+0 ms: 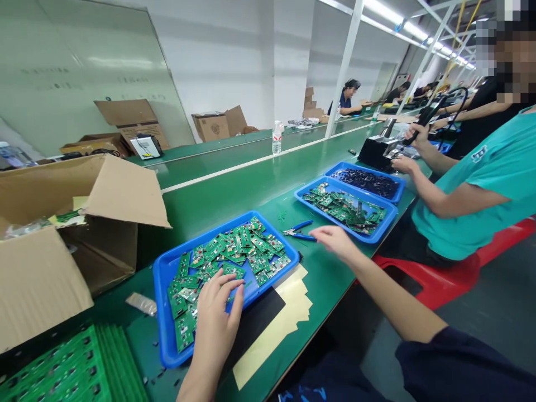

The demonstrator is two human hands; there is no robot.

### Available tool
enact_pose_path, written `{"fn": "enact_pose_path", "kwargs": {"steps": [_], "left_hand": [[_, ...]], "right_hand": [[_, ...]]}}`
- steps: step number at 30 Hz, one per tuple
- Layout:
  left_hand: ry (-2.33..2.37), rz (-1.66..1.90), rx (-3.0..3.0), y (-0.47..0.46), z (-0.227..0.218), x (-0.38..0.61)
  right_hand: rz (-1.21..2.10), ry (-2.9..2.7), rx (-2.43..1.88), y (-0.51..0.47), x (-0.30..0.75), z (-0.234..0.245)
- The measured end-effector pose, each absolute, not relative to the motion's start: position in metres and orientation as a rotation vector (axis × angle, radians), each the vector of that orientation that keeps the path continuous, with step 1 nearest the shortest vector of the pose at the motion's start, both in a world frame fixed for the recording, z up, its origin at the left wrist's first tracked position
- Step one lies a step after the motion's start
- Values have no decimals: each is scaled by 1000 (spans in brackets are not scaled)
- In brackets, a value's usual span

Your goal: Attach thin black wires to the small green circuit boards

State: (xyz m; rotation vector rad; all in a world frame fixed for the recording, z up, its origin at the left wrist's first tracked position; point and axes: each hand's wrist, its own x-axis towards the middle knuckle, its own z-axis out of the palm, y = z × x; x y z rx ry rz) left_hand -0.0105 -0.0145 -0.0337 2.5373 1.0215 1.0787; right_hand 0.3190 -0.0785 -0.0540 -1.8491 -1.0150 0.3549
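Note:
My left hand [220,310] is over the near edge of a blue tray [158,301], its fingers apart and slightly bent, with no object visible in them. Loose green circuit boards [218,245] lie heaped in that tray, some right under the fingertips. To the right, my right hand [337,243] reaches over the bench with its fingers stretched out. Its fingertips are beside the handle ends of blue-handled cutters [302,230], which lie on the green bench top; whether they touch cannot be made out.
Another blue tray of boards [343,206] and a tray of dark small parts [368,183] stand farther right, by a co-worker in a teal shirt [481,178]. An open carton [42,279] and stacked board panels [71,368] occupy the left. Yellow paper [268,340] lies in front.

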Motion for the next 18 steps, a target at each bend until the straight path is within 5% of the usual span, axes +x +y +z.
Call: {"fn": "enact_pose_path", "kwargs": {"steps": [9,14,18], "left_hand": [[1099,996,2735,-12,-6,-30],[1294,708,2789,-52,24,-56],[1360,319,2861,-103,5,-64]], "right_hand": [[729,-1219,-1859,-73,272,-65],[571,-1265,-2060,-81,284,-58],[291,-1448,-2072,-94,272,-53]]}}
